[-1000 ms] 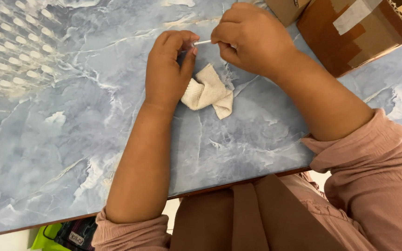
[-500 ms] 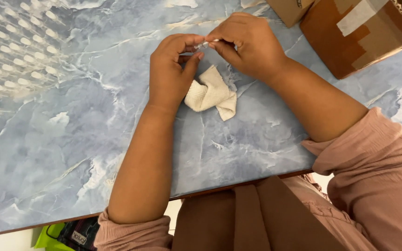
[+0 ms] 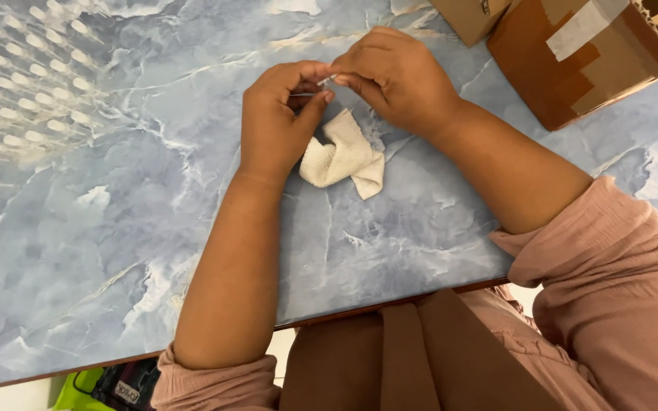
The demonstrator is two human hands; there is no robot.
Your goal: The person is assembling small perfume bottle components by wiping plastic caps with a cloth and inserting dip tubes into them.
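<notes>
Hands (image 3: 336,95) pinching level, crosswise thin stick (image 3: 315,85)

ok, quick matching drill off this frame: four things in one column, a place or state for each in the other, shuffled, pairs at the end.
Things:
1. left hand
2. cream cloth
3. cardboard box
4. right hand

Places or states:
A. lies crumpled on the blue marbled table, just below both hands
B. far right corner of the table, patched with tape
C. pinches one end of a thin pale strand from the right
D. thumb and fingers curled, meeting the strand from the left

Pairs: 1-D, 2-A, 3-B, 4-C
</notes>
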